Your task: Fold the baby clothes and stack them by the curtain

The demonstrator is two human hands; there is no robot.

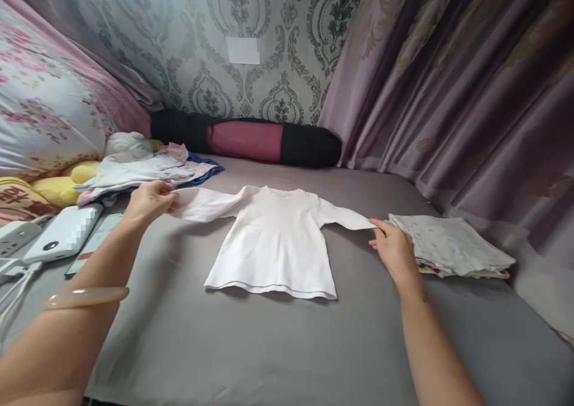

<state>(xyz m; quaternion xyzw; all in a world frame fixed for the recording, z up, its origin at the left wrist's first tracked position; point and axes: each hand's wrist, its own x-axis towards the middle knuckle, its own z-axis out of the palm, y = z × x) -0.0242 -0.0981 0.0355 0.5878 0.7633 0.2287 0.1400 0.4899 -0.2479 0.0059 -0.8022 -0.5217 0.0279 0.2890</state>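
A small white long-sleeved shirt (278, 244) lies spread on the grey sheet, neckline away from me and hem towards me. My left hand (152, 204) pinches the cuff of the sleeve on the left, which is pulled out sideways and raised a little. At the other side, my right hand (393, 244) grips the end of the right sleeve between thumb and fingers. Both sleeves are stretched outward from the shirt's body. Small snaps show near the neckline. A pale bangle (87, 297) circles my left wrist.
Folded clothes (452, 247) are stacked at right. Loose clothes (147, 170) lie heaped back left, near a yellow plush toy (67, 185). A white power bank (65, 234), a phone (94, 244) and a power strip (18, 238) sit at left. A black-and-maroon bolster (246, 142) lies along the wall.
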